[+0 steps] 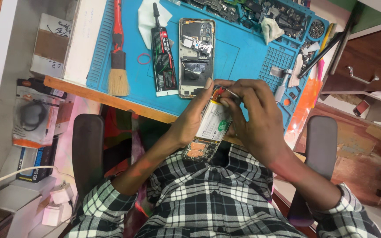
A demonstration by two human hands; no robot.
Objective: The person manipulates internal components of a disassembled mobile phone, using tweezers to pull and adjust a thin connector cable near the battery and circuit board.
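My left hand [193, 118] grips an opened phone body with a white battery [212, 122] showing, held over my lap at the near edge of the blue work mat [239, 55]. My right hand [254, 115] pinches thin metal tweezers [231, 92] whose tip meets the top of the battery near a small red-orange part. A second opened phone [196, 56] lies flat on the mat just beyond my hands. To its left lies a black glue tube [162, 55].
A red-handled brush [118, 57] and a white cloth [148, 15] lie on the mat's left side. Circuit boards [261, 11] crowd the far edge, with tools [320, 53] and a small metal tool [282, 83] at right. Boxes [51, 44] stand at left, chair armrests [320, 145] flank me.
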